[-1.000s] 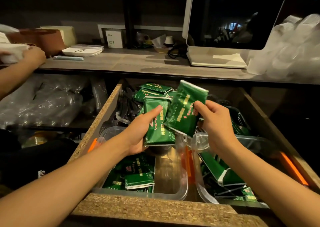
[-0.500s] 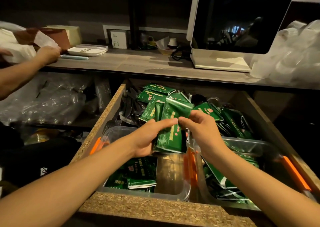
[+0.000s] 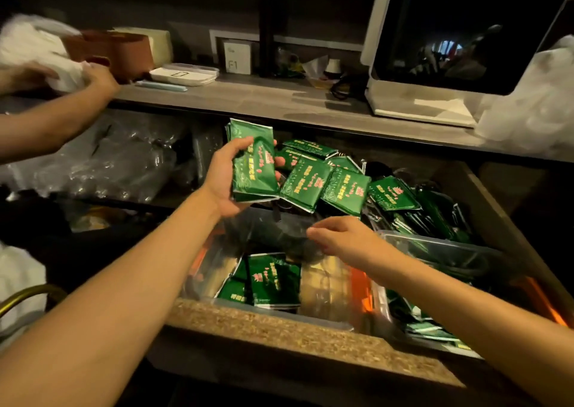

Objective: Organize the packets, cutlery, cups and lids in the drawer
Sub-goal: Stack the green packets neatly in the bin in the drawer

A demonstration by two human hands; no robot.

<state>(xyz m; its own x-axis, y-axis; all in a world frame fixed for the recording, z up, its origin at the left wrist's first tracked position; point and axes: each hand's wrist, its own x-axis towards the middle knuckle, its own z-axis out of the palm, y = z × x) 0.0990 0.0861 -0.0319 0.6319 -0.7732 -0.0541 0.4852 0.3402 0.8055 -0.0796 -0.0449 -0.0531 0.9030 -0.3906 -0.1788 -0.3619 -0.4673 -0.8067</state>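
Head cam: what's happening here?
A person is sorting green foil packets in an open chipboard drawer. The left hand grips a small stack of green foil packets above the drawer. The right hand hovers empty over the clear plastic container, which already holds a few packets. More packets lie heaped loose at the back. Another person's hands handle something white on the counter.

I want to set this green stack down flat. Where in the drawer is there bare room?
Bare floor shows in the near clear container, right of its flat packets. The loose packets behind it and the right container look crowded. Left hand holds the stack.
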